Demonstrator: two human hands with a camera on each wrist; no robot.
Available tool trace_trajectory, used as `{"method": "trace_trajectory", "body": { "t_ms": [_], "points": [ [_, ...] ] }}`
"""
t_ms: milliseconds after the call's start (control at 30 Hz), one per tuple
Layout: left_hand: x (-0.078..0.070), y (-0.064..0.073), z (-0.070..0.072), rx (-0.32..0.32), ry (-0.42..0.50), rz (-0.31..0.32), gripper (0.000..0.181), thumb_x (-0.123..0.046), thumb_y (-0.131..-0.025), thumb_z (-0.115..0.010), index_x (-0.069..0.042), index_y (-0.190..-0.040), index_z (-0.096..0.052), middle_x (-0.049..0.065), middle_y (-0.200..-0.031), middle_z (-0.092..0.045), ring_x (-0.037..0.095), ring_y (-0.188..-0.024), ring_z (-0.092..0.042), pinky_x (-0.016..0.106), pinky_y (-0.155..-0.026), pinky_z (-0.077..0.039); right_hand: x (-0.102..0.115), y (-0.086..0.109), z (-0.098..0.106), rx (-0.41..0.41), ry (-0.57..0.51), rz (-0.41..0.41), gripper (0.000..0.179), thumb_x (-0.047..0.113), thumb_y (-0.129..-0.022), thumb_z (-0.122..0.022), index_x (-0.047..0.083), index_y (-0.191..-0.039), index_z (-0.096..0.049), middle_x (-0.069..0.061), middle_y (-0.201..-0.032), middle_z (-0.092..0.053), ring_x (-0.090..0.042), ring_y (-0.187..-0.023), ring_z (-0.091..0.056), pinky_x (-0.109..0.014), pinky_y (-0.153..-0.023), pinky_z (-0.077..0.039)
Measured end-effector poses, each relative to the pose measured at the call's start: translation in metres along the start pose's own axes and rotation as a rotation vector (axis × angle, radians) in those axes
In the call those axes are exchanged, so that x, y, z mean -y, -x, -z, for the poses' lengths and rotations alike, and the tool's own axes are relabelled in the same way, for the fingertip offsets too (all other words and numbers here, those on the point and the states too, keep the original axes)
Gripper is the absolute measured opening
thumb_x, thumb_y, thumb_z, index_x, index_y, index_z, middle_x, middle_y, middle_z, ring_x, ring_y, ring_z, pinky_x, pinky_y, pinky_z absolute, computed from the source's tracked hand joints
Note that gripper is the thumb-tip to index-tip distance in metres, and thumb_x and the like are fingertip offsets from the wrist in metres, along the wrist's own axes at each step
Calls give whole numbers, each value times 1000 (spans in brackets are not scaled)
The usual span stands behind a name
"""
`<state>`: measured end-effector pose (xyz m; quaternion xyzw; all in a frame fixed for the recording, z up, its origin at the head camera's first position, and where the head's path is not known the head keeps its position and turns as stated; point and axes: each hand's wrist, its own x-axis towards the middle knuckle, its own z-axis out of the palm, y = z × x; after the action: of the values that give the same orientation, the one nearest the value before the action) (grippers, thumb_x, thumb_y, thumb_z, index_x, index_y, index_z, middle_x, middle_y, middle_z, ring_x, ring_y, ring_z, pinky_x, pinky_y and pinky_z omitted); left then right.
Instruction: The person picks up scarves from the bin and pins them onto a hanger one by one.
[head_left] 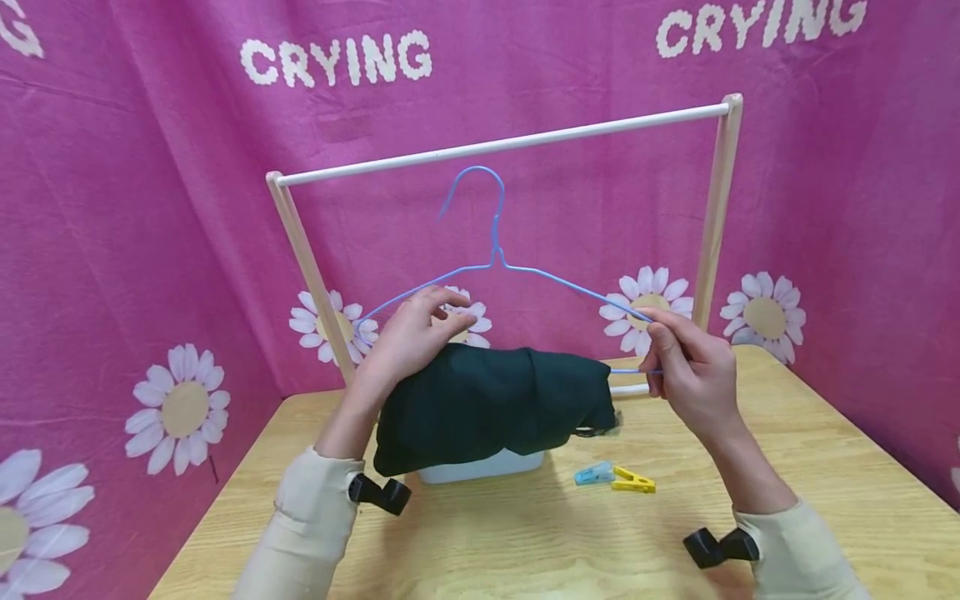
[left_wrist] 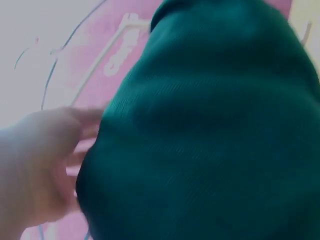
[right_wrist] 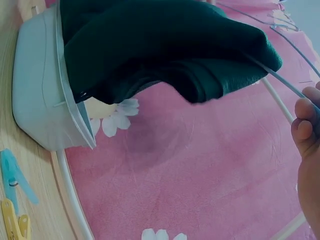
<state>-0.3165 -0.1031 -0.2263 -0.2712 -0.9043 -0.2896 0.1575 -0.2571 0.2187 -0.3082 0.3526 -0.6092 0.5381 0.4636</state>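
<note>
Dark green cloth (head_left: 480, 408) on a blue wire hanger (head_left: 573, 286)

Cloth: one piece, folded over the hanger's lower bar, held up in front of a white tub (head_left: 483, 471); whether it touches the tub cannot be told. Bar emerges from the fold at the cloth's right end.

Hanger: hook upward, below the white rail (head_left: 510, 145) of a rack with wooden posts (head_left: 716, 225); hook apart from the rail.

Right hand (head_left: 697, 367): thumb and fingers pinching the hanger at its right end.

Left hand (head_left: 416, 333): at the cloth's upper left edge, fingers loosely bent and parted, near the hanger's left arm; blurred in the left wrist view.

Clothespins, two: one light blue clothespin (head_left: 595, 474), one yellow clothespin (head_left: 633, 481), side by side on the wooden table (head_left: 810, 483), right of the tub.

Backdrop (head_left: 562, 225): pink fabric, white daisies, the word "CRYING" repeated in white.

Sleeves (head_left: 307, 517): two, cream, each with a black mount (head_left: 378, 493) at the wrist.
</note>
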Motion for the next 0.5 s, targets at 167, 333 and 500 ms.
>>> {"method": "trace_trajectory", "body": {
  "t_ms": [167, 333, 500],
  "points": [
    [-22, 6, -15, 158, -36, -383, 41, -36, -90, -73, -19, -127, -66, -3, -121, -65, 13, -114, -59, 34, -102, -49, 2, -1, 1, -17, 11, 4, 21, -10, -94, -58, -19, -112, -63, -2, -58, -57, -5, -40, -48, -17, -38, -40],
    [-38, 11, -34, 184, -276, -618, 67, -48, -83, -77, -25, -142, -55, -6, -131, -62, 9, -118, -57, 28, -100, -48, 5, -3, 2, -51, -2, -9, 21, -14, -93, -56, -19, -112, -63, -2, -57, -56, -5, -39, -46, -16, -37, -39],
    [-40, 12, -51, 84, -386, -784, 67, -48, -83, -76, -26, -142, -55, -5, -129, -63, 12, -114, -58, 28, -96, -49, 5, -4, 1, -43, -77, -6, 20, -15, -93, -55, -20, -111, -62, -2, -58, -56, -6, -39, -46, -17, -37, -39]
  ]
}}
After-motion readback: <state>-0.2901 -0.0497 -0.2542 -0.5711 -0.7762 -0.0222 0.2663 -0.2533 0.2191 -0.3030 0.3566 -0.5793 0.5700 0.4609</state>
